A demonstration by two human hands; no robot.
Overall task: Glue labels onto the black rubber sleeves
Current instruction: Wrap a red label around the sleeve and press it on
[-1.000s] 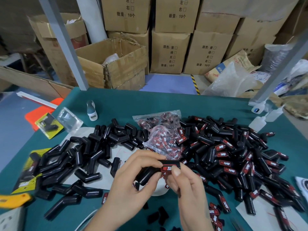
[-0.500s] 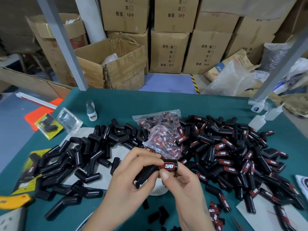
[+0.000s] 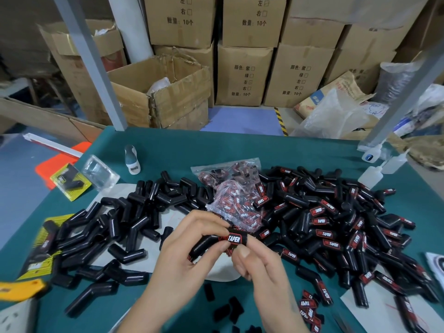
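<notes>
STEP: pressing label (image 3: pixel 234 239) down | left hand (image 3: pixel 192 255) fingers clamped on sleeve (image 3: pixel 216 241), just in front of label bag (image 3: pixel 235 200) | right hand (image 3: pixel 259 260) thumb pinching label end | NEXT, likely: drop it on labelled heap (image 3: pixel 336 224) right of bag

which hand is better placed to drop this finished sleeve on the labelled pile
Right, probably. The right hand sits next to the labelled pile, which lies on the right of the table. The left hand grips the sleeve body, nearer the unlabelled pile, so it would have to cross over.
</notes>
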